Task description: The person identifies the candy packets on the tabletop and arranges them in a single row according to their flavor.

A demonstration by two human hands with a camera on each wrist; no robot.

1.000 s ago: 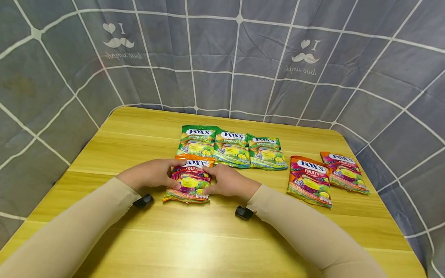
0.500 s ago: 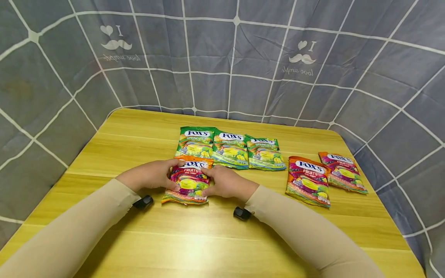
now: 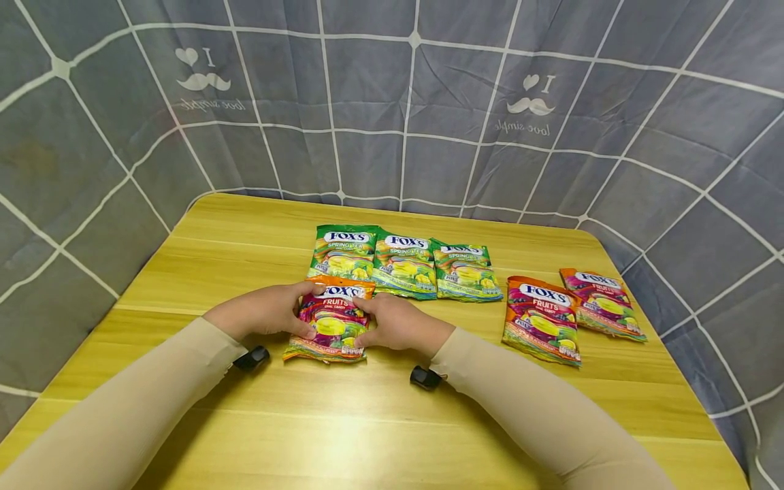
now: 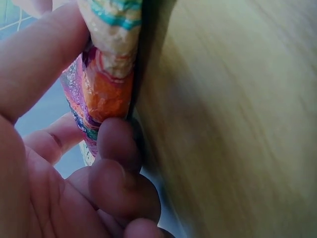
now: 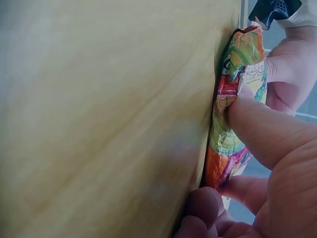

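Observation:
A red and orange Fox's Fruits candy bag [image 3: 331, 328] lies face up on the table between both hands. My left hand [image 3: 265, 313] grips its left side, thumb on the front near the lower edge and index finger at the upper corner. From the other side my right hand [image 3: 405, 322] holds it, thumb low and a finger on the upper corner. In the left wrist view, curled fingertips [image 4: 119, 146] meet the bag's side edge [image 4: 108, 94] close to the tabletop. The right wrist view shows the right thumb [image 5: 257, 126] pressing the bag's opposite side [image 5: 225, 141].
Three green Fox's Spring Tea candy bags [image 3: 404, 264] lie in a row just behind, the leftmost partly covered by the held bag's top. Two more Fruits bags [image 3: 542, 321] overlap at the right. A grey checked curtain [image 3: 373, 102] surrounds the wooden table [image 3: 343, 435].
The head view has shifted slightly, so everything sits a little lower and farther left. Both hands keep the same hold on the candy bag.

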